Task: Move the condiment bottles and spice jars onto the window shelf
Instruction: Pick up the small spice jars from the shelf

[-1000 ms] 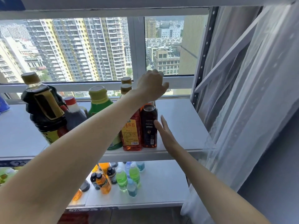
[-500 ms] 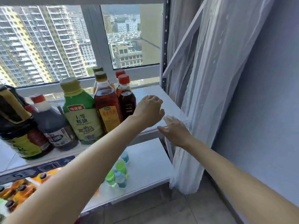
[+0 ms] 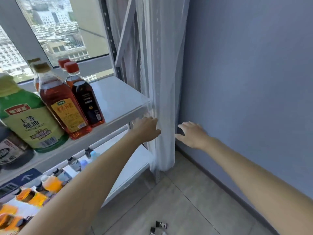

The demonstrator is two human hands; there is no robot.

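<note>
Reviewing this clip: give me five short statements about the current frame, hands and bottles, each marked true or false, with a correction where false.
1. Both hands are empty. True: the left hand and right hand hold nothing, fingers relaxed.
2. The dark bottle with a red cap lies on its side. False: it stands upright on the window shelf.
3. The green oyster sauce bottle stands left of the amber bottle. True.
4. The right hand grips the white curtain. False: it is spread open beside it, near the blue wall.
5. Small dark-capped bottles lie on the floor. True.
</note>
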